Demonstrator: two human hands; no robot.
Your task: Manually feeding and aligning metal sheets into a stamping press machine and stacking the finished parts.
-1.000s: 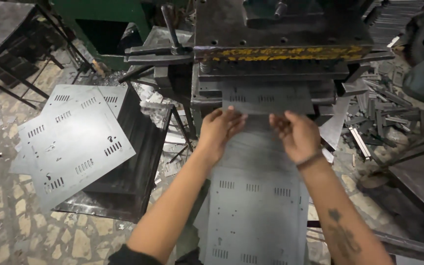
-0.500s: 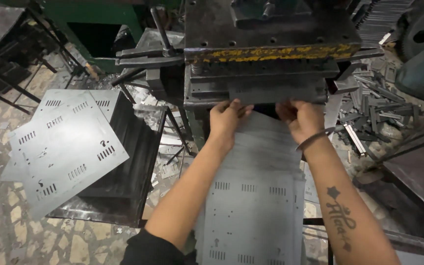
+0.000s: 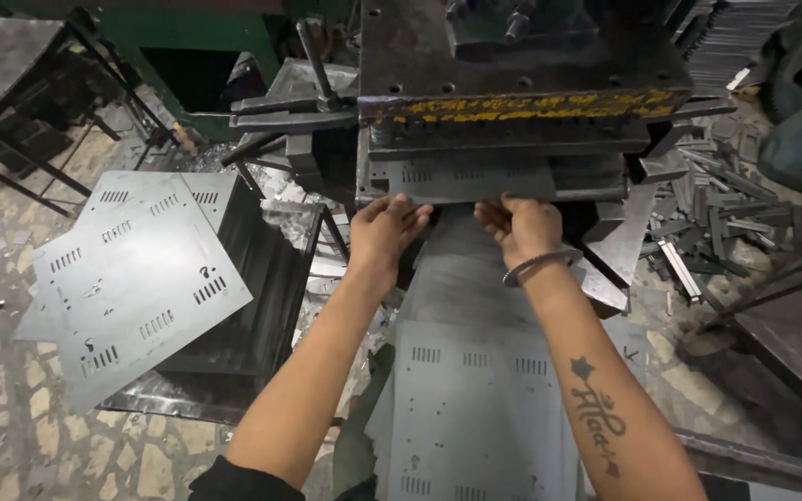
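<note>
Both my hands rest on a grey punched metal sheet (image 3: 464, 278) whose far end lies inside the press (image 3: 512, 111). My left hand (image 3: 385, 230) grips the sheet near its left side, fingers curled at the press mouth. My right hand (image 3: 522, 227), with a bangle on its wrist, presses on the sheet's right side. The sheet's far part (image 3: 461, 178), with slot rows, shows under the die. Beneath my forearms lies a stack of similar slotted sheets (image 3: 475, 408).
A pile of punched sheets (image 3: 132, 278) sits on a dark stand at the left. Metal strip scraps (image 3: 726, 232) litter the floor at the right. A dark metal frame table (image 3: 2, 65) stands at the far left. A lever (image 3: 317, 56) sticks up from the press.
My hands have pushed the sheet forward, deeper into the press mouth. The view has moved closer to the machine.
</note>
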